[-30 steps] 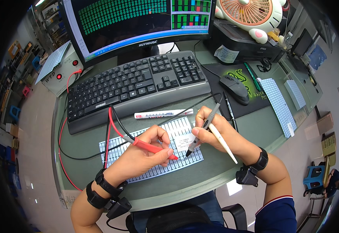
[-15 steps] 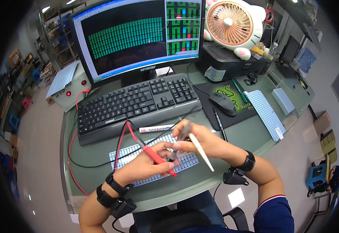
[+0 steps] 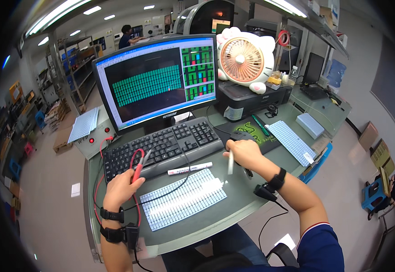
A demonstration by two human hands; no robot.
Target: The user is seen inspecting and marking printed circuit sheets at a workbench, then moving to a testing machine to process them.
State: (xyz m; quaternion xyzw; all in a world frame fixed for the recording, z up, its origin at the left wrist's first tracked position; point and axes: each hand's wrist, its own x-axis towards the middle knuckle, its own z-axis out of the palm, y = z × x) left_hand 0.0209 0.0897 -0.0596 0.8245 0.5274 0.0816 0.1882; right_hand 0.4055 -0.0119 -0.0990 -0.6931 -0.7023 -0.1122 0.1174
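Gridded panel [image 3: 181,205], between left hand [image 3: 121,188] and right hand [image 3: 246,153]; touching neither

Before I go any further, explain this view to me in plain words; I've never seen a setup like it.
There is no robot here: these are a person's own bare hands, with black straps at the wrists. The picture comes from the left of two wide fisheye cameras worn on the head, looking down, so straight edges bend.

On the green desk lies a flat, pale panel of small rectangles, with a white marker just beyond it. Farther back are a keyboard, a monitor and a printer.

The left hand holds a red probe on a cable. The right hand holds a slim white tool, close to the mouse; whether it touches the mouse is unclear.
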